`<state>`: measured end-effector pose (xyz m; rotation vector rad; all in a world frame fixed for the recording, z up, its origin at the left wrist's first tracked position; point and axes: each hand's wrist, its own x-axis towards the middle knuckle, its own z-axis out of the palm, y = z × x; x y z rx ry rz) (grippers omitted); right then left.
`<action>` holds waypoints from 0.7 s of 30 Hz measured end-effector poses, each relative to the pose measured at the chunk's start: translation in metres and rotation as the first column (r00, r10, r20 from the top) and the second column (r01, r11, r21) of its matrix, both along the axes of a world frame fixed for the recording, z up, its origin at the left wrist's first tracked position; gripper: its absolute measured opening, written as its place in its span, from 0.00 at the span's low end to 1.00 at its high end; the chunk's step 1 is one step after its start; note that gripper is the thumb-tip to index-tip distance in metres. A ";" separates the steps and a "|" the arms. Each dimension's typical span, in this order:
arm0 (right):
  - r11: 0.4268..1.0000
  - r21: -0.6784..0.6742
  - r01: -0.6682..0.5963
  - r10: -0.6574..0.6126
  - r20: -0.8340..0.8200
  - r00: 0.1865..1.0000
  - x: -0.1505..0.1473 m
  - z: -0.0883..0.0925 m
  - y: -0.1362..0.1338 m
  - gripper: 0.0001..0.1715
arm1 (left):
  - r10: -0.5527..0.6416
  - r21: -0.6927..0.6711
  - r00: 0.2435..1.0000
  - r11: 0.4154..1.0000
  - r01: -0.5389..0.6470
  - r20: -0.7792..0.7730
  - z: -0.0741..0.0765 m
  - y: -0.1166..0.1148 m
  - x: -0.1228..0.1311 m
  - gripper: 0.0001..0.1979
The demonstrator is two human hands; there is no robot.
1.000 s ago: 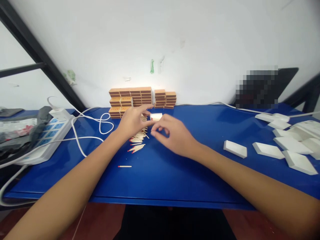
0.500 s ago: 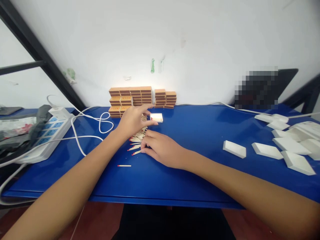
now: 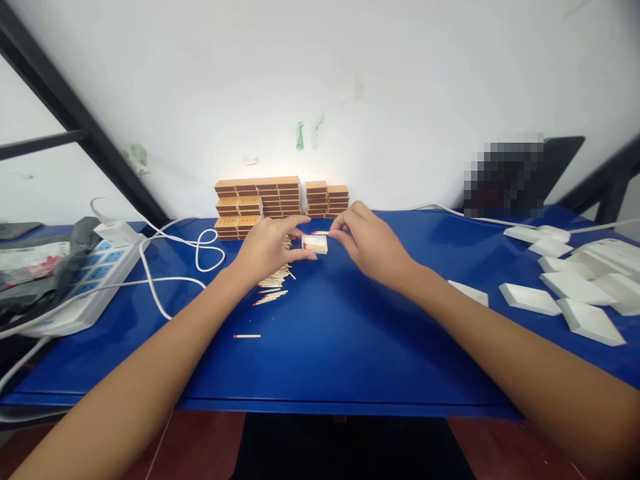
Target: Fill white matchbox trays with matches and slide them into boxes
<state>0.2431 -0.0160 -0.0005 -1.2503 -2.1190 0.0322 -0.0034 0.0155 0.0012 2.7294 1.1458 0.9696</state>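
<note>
A small white tray (image 3: 323,248) with some red-tipped matches in it sits near the middle of the blue table. My left hand (image 3: 274,245) holds it at its left side, thumb in front and fingers behind. My right hand (image 3: 367,239) is closed at the tray's right, pinching a match (image 3: 321,233) whose red head points left over the tray's back edge. A pile of loose matches (image 3: 277,276) lies beneath and in front of my left hand, partly hidden by it. One single match (image 3: 247,336) lies apart, nearer the table's front edge.
Stacked matchboxes (image 3: 270,190) stand against the wall, with a shorter stack (image 3: 317,199) beside them. Several white trays (image 3: 530,299) lie at the right. White cables (image 3: 150,280) and a power strip (image 3: 100,273) occupy the left. A dark object (image 3: 525,177) leans at the back right.
My right hand has moved from the loose matches up and right to the tray, carrying a match. My left hand remains at the tray. The view has shifted slightly.
</note>
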 end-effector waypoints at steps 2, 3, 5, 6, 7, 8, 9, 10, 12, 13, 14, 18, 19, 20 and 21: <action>1.000 0.001 0.012 -0.012 0.065 0.998 0.000 -0.002 0.001 0.04 | -0.008 0.004 1.000 1.000 0.008 -0.005 0.000 -0.001 0.001 0.36; 1.000 0.005 0.013 -0.014 0.091 0.996 -0.001 -0.004 0.000 0.05 | -0.013 0.006 1.000 1.000 0.013 -0.006 -0.001 -0.001 0.001 0.36; 1.000 0.019 0.014 -0.016 0.129 0.992 -0.003 -0.006 -0.001 0.05 | -0.016 0.014 1.000 1.000 0.016 -0.007 -0.001 -0.002 0.002 0.36; 0.999 0.029 0.014 -0.018 0.141 0.990 -0.004 -0.007 -0.002 0.05 | -0.015 0.018 1.000 1.000 0.015 -0.007 -0.001 -0.002 0.002 0.36; 0.999 0.039 0.015 -0.021 0.150 0.988 -0.005 -0.008 -0.002 0.05 | -0.015 0.022 1.000 1.000 0.015 -0.004 -0.001 -0.002 0.002 0.36; 0.999 0.049 0.015 -0.023 0.158 0.987 -0.005 -0.008 -0.002 0.06 | -0.017 0.024 1.000 1.000 0.017 -0.002 -0.001 -0.002 0.002 0.36; 0.998 0.059 0.014 -0.024 0.166 0.986 -0.005 -0.008 -0.002 0.06 | -0.019 0.027 1.000 0.999 0.019 0.000 -0.001 -0.002 0.002 0.36; 0.998 0.068 0.013 -0.025 0.172 0.985 -0.005 -0.008 -0.002 0.06 | -0.021 0.030 1.000 0.999 0.021 0.000 -0.001 -0.002 0.002 0.37; 0.997 0.076 0.015 -0.029 0.186 0.982 -0.005 -0.007 -0.002 0.06 | -0.020 0.032 1.000 0.999 0.020 -0.003 -0.001 -0.002 0.002 0.37; 0.997 0.076 0.017 -0.031 0.192 0.981 -0.005 -0.007 -0.003 0.06 | -0.016 0.029 1.000 0.999 0.016 -0.005 0.000 -0.002 0.002 0.37; 0.997 0.074 0.020 -0.035 0.198 0.980 -0.005 -0.006 -0.003 0.06 | -0.010 0.026 1.000 1.000 0.010 -0.006 0.000 -0.002 0.001 0.36; 0.997 0.071 0.027 -0.040 0.200 0.979 -0.007 -0.007 -0.005 0.06 | -0.013 0.013 1.000 1.000 0.013 0.006 0.001 -0.004 0.002 0.36; 0.997 0.072 0.020 -0.034 0.195 0.980 -0.008 -0.007 -0.006 0.06 | -0.021 0.012 1.000 1.000 0.021 0.009 0.001 -0.005 0.003 0.36; 0.997 0.070 0.008 -0.022 0.190 0.982 -0.008 -0.008 -0.006 0.06 | -0.032 0.011 0.999 0.999 0.032 0.013 0.001 -0.006 0.004 0.35; 0.998 0.065 -0.007 -0.005 0.183 0.983 -0.009 -0.010 -0.006 0.07 | -0.043 0.009 0.999 0.999 0.043 0.017 0.002 -0.007 0.005 0.35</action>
